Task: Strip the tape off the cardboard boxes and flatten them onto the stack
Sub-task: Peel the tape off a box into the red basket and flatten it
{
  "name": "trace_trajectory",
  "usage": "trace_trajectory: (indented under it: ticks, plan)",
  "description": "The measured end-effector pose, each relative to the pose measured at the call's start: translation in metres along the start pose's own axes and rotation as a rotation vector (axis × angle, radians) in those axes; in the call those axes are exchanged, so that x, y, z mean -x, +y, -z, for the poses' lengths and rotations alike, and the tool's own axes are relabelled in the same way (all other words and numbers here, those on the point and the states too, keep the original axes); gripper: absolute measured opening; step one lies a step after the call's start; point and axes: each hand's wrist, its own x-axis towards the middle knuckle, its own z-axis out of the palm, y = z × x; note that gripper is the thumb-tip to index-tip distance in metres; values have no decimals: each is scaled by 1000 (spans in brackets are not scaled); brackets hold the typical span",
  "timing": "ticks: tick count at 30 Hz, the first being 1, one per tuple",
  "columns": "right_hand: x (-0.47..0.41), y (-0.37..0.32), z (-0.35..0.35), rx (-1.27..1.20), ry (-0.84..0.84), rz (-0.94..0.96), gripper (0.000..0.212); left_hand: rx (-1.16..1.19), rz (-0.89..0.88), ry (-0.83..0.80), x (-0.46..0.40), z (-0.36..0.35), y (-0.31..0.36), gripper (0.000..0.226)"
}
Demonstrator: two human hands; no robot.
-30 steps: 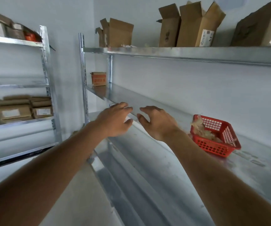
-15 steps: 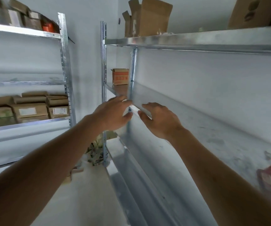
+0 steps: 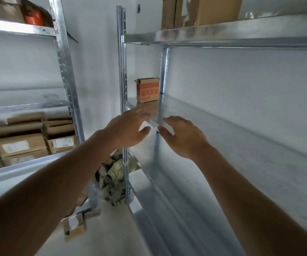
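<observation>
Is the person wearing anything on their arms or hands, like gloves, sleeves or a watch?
Nothing shows. The left hand and right hand are bare, with no gloves, rings or watch in sight. Both forearms are uncovered as far as the picture's lower edge, so no sleeve is visible.

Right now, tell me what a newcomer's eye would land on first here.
Two bare forearms reach up the middle of the view, the left hand and right hand open and empty just short of the middle shelf. Beyond them a small orange-printed box stands alone at that shelf's far end. Crumpled packing scraps lie heaped on the floor below.
</observation>
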Motion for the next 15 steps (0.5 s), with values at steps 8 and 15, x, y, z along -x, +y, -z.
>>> trace_trajectory:
  ticks: [8, 15]
  plan:
    - [-178, 10, -79, -44, 36, 15, 38, 8, 23, 16, -121, -48, -125, 55]
    - [-302, 11, -116, -4, 28, -24, 33, 26, 16, -1, -215, -69, -210, 55]
